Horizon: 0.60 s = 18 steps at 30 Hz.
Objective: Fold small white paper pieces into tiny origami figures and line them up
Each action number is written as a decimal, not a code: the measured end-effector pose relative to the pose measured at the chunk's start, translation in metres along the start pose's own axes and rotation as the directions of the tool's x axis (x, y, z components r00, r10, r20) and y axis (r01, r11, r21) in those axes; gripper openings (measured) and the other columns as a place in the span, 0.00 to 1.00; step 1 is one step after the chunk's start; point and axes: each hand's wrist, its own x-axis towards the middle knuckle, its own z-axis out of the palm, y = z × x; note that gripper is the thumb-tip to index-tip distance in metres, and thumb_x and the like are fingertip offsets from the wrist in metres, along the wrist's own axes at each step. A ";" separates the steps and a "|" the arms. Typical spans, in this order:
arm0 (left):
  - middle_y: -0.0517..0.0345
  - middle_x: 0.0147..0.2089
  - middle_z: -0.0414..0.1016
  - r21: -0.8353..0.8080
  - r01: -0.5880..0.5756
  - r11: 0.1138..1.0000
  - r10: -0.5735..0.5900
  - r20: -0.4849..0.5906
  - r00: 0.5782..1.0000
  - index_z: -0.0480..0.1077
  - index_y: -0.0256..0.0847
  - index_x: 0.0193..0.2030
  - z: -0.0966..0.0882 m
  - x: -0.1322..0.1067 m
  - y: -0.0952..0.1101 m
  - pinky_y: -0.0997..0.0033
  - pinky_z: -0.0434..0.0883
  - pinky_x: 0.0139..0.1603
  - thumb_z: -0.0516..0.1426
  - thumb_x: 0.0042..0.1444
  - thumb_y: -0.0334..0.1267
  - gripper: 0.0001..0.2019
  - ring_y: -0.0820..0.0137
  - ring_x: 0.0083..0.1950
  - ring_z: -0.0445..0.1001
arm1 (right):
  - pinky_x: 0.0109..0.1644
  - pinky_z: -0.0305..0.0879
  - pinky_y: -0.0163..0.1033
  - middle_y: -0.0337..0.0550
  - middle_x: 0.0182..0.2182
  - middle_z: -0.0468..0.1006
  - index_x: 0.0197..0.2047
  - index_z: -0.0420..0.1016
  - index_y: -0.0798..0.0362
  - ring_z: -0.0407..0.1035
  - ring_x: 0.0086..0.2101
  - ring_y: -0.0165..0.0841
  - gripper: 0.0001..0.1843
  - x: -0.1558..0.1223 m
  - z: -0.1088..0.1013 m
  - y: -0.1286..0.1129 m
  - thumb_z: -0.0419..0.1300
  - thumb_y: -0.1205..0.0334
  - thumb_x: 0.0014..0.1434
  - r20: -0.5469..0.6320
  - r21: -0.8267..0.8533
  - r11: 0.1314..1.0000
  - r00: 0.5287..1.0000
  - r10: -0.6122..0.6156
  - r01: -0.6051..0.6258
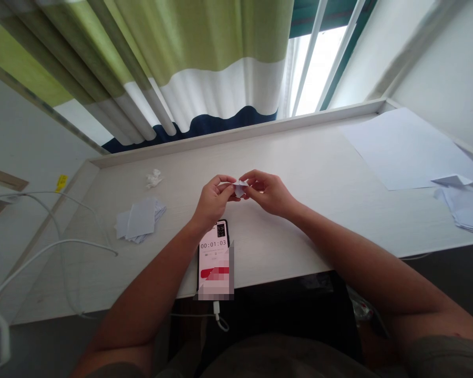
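Between my two hands is a small folded piece of white paper [240,189], held above the middle of the desk. My left hand [214,198] pinches its left side with thumb and fingers. On the right side, the thumb and fingers of my right hand [270,192] close on it too. The paper has creased, pointed edges, but the fingers cover part of it. Just below my left hand lies a phone [214,252], its screen reading 00:01:03 above a red bar.
Left on the desk [299,241] are a stack of paper pieces [142,219] and a crumpled tissue [153,178]. Large white sheets [405,152] and folded papers [467,205] lie at right. White cables [59,247] loop at left; another plugs into the phone. A curtain [220,58] hangs behind.
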 end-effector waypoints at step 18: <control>0.53 0.50 0.84 -0.030 -0.064 0.997 0.063 -0.033 0.997 0.69 0.44 0.52 0.002 -0.008 0.008 0.56 0.83 0.55 0.77 0.48 0.37 0.29 0.65 0.44 0.86 | 0.47 0.81 0.46 0.44 0.36 0.85 0.45 0.80 0.52 0.82 0.37 0.37 0.14 0.002 -0.001 0.005 0.72 0.52 0.64 -0.050 0.208 0.978 0.999 -0.010 0.020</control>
